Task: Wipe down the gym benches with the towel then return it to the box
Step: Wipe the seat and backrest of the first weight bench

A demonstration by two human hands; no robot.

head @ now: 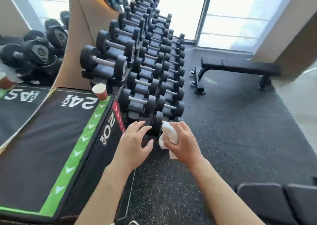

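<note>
Right hand [184, 143] gripping towel [169, 135], floor [231, 139] beside

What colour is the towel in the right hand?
White, seen in the head view: towel, right hand.

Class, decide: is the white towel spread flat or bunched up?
Bunched up. The towel is crumpled inside the right hand, with only folds sticking out.

A paper cup [100, 92] stands on the padded jump box [51, 139] beside me, the dumbbell rack [145, 66] just right of it.
</note>
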